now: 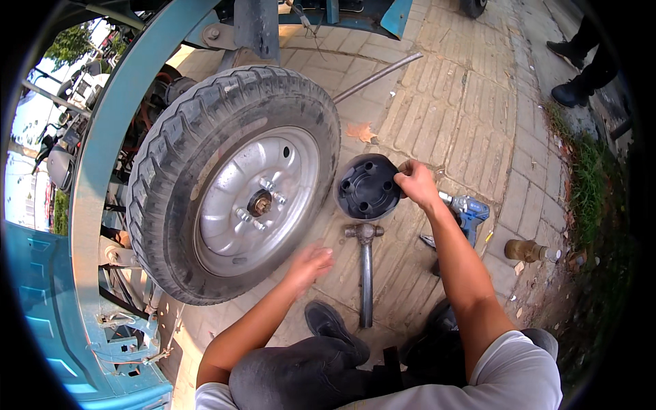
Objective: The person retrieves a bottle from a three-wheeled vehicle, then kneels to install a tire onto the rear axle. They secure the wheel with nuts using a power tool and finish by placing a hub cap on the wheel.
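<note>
While right hand (pixel 417 183) grips cover (pixel 367 186), left hand (pixel 309 267) is empty; bottle (pixel 540 253) holds brown liquid (pixel 519 251).

Shows matt, rough-treaded rubber on the tyre (pixel 164 188) at nine o'clock, ringing smooth, softly shining silver metal on the wheel disc (pixel 225 198). Looks like black plastic with a slight gloss on the round cover (pixel 367 188) near two. Turns to dull, worn metal on the hammer head (pixel 365 231) at five, smoother and shinier along the handle (pixel 367 287). Includes blue plastic on the power tool (pixel 470 210) at three, matt cloth on the sleeve (pixel 523 365) at four, rough ribbed paving (pixel 441 109) at one.
</note>
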{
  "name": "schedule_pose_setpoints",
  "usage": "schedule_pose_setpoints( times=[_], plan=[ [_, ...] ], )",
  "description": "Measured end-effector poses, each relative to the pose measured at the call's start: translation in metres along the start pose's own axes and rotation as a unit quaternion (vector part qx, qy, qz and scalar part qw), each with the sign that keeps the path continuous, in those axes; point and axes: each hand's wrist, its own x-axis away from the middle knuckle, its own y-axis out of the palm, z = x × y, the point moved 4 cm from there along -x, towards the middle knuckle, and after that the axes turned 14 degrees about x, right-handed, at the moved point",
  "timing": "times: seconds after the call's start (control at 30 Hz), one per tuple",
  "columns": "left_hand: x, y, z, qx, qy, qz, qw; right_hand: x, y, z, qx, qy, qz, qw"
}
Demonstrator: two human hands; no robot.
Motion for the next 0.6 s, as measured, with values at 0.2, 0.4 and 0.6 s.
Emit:
schedule_pose_setpoints(
  times=[0.2,0.4,0.6],
  plan=[
    [0.006,0.009,0.007,0.289,0.01,-0.061,0.955,0.085,0.039,-0.071,-0.093,-0.053,-0.115,0.988],
    [0.03,-0.028,0.02,0.319,0.083,-0.053,0.943,0.112,0.07,-0.097,-0.093,-0.131,-0.14,0.977],
    [0.029,-0.037,0.035,0.353,0.104,-0.066,0.928,0.127,0.065,-0.133,-0.148,-0.045,-0.151,0.976]
  ],
)
